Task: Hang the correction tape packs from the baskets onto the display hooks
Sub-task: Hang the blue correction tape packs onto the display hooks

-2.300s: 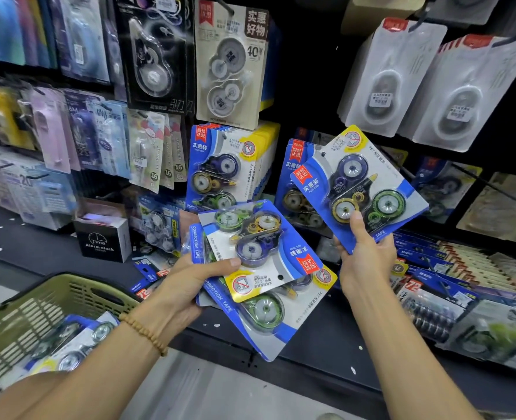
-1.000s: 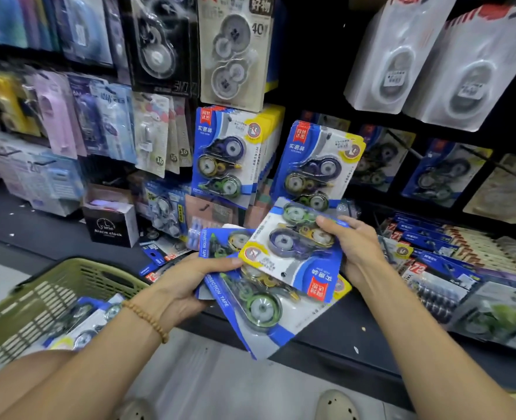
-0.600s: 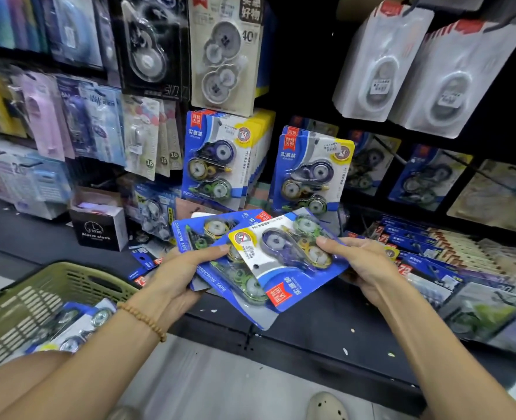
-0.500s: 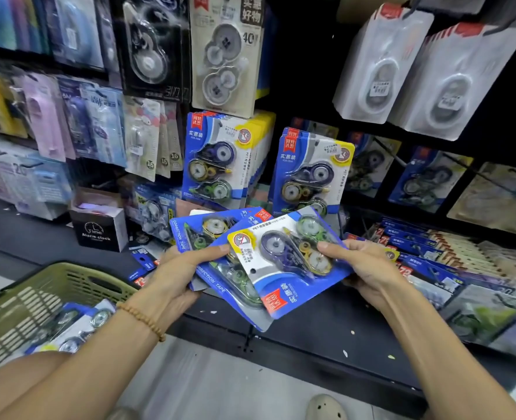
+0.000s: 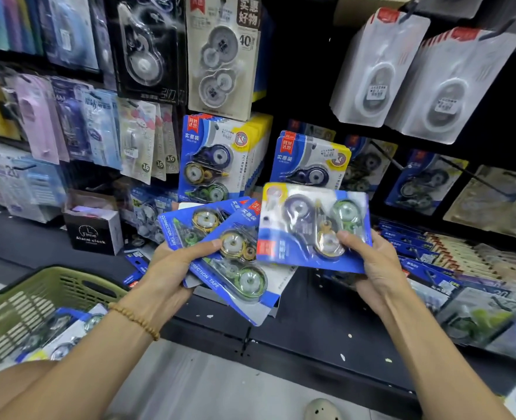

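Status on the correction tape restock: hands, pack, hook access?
Left hand grips fanned stack of packs. Right hand holds single pack, sideways, not yet hooked. Hanging packs behind; nothing blocking.

Left hand [image 5: 171, 268] holds a fanned stack of correction tape packs [image 5: 220, 253], thumb on top. Right hand [image 5: 371, 268] holds a single correction tape pack [image 5: 308, 225] just right of the stack, overlapping its right edge. Behind both, two rows of hung packs [image 5: 217, 159] on the display, side by side. Basket [image 5: 23, 301] at lower left, more packs [image 5: 65, 331] inside it. Alarm clock box [image 5: 93, 234] on the shelf left of the hands. Boxed stock [image 5: 426, 253] lies on the shelf to the right.
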Demonstrator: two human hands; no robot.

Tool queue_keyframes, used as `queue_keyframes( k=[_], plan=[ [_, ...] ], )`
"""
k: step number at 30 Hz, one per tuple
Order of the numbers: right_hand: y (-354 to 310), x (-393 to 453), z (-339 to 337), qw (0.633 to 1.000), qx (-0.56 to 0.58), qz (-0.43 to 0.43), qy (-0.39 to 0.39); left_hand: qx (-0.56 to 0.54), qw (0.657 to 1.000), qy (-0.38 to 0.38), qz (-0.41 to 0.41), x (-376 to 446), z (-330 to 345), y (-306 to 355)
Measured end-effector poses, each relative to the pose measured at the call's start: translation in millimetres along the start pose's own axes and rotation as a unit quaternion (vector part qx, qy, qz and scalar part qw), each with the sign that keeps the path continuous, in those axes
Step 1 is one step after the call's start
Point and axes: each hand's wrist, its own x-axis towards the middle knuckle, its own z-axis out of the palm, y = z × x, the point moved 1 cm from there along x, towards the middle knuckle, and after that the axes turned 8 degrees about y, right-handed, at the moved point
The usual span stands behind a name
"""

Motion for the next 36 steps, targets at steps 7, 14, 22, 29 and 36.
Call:
queue_keyframes(
  k=[7, 14, 22, 29, 36],
  plan=[
    [-20.8, 16.4, 12.1, 0.988, 0.112, -0.067, 0.087, 0.007, 1.0, -0.022, 0.01, -2.2, 4.1, -1.8],
    [-18.0, 30.5, 30.8, 0.979, 0.148, -0.061, 0.125, 0.015, 0.999, -0.034, 0.007, -1.0, 4.0, -4.0],
    [-4.0, 37.8, 28.5, 0.979, 0.074, -0.053, 0.181, 0.012, 0.999, -0.036, 0.005, 1.7, 3.0, -3.6],
    [23.8, 36.8, 30.3, 0.98, -0.069, 0.127, 0.134, 0.029, 0.998, -0.05, 0.013, 0.2, -0.8, -3.3],
    [21.6, 4.2, 36.6, 0.974, -0.221, 0.034, -0.03, 0.038, 0.996, -0.074, 0.014, -5.1, 2.1, -4.5]
  ],
)
